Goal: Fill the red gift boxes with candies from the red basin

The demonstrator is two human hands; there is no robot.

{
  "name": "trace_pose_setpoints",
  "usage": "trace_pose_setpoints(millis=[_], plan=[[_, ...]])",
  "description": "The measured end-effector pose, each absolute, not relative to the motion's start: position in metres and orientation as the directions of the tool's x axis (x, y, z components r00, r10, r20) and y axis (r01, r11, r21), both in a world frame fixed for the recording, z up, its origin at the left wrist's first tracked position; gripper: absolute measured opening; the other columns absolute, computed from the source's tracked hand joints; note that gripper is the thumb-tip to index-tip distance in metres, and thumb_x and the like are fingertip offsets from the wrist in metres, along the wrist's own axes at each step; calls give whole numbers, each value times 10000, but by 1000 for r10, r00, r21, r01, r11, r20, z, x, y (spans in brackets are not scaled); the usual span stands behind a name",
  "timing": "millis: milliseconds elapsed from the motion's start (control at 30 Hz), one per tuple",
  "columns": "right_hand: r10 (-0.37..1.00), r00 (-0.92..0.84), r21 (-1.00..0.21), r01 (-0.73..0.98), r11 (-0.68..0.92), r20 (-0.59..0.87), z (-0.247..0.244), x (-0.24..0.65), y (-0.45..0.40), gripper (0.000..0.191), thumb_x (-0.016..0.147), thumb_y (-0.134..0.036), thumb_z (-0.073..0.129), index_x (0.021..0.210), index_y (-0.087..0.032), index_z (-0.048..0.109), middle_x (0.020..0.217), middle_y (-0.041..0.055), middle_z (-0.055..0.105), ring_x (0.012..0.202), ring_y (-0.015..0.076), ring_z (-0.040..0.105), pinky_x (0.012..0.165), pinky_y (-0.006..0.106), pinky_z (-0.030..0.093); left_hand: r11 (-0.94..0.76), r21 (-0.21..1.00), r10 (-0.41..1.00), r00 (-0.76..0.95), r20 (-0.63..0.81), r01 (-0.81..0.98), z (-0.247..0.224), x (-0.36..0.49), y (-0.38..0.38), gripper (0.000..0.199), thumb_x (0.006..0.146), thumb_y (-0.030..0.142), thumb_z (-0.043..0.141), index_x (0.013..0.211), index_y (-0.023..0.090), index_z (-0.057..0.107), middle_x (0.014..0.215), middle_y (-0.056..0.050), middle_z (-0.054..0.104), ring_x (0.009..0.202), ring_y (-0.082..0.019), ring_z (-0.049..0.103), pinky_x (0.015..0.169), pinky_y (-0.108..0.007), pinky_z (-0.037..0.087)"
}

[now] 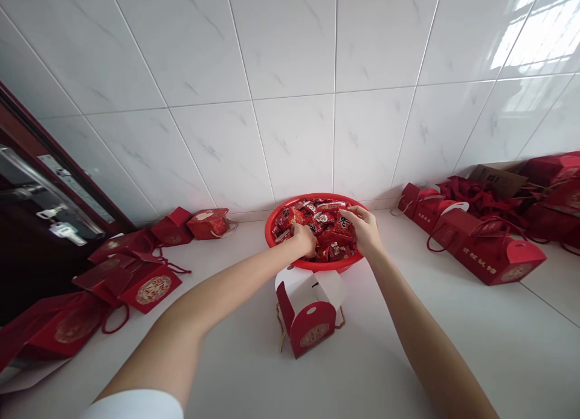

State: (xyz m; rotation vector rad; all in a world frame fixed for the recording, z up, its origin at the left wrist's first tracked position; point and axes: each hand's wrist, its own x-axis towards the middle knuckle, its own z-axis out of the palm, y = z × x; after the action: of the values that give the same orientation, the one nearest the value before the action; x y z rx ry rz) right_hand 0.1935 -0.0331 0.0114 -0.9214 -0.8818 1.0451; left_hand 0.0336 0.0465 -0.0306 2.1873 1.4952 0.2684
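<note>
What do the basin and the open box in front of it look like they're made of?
Basin: probably plastic, glossy red, judging by its smooth, rolled-looking rim.
Open box: likely thin card, red outside and white inside, since its flaps look thin and folded.

Your single view comes from the camera on your head, looking forward and down over your own arms. It faces the tiled wall (294, 51) behind the bench (235, 377), with the wall filling the upper half, from 10 to 2 o'clock. Your forearms enter from 7 and 5 o'clock, closest to the lens, and converge on the red basin (269, 235) just below centre, a moderate reach away. The view is wide enough to take in the door (27, 238) at 9 o'clock and red boxes (493, 253) towards 4 o'clock.
</note>
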Motion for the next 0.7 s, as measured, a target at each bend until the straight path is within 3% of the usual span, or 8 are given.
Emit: trace_pose_setpoints(millis=[233,367,533,600,700], plan=[[950,253,-931,-263,252,185,11,193,-33,373,573,-505,851,686,-227,629,703,2,683,692,211,639,616,325,494,-294,421,930,358,-80,858,-36,34,45,170,643,316,874,723,217,760,960,-195,730,1258,-529,471,1107,-673,182],[951,249,-924,-288,253,182,9,193,-32,367,573,-484,861,689,-225,629,682,-9,668,640,187,615,583,309,472,-317,442,905,407,-124,839,-33,27,46,198,562,254,904,595,221,711,819,-170,737,1150,-497,567,1118,-643,216],[955,241,-921,-305,243,172,8,193,-32,373,560,-477,874,693,-223,635,685,-6,679,638,189,621,569,304,480,-288,481,898,408,-165,828,-30,28,51,295,399,19,849,494,217,652,611,-115,653,1178,-549,536,1100,-700,171],[956,242,-923,-304,238,167,9,193,-32,378,548,-477,881,692,-221,643,679,-5,680,647,191,626,575,303,486,-280,524,889,424,-175,804,-29,31,54,292,391,25,848,506,218,662,591,-104,639,1171,-535,549,1092,-689,211],[956,243,-920,-312,239,166,10,193,-33,390,534,-476,887,694,-219,642,682,-6,683,656,190,631,591,303,501,-289,656,859,491,-144,697,-27,37,57,246,430,159,885,561,241,694,590,-81,659,1040,-440,637,1046,-590,369]])
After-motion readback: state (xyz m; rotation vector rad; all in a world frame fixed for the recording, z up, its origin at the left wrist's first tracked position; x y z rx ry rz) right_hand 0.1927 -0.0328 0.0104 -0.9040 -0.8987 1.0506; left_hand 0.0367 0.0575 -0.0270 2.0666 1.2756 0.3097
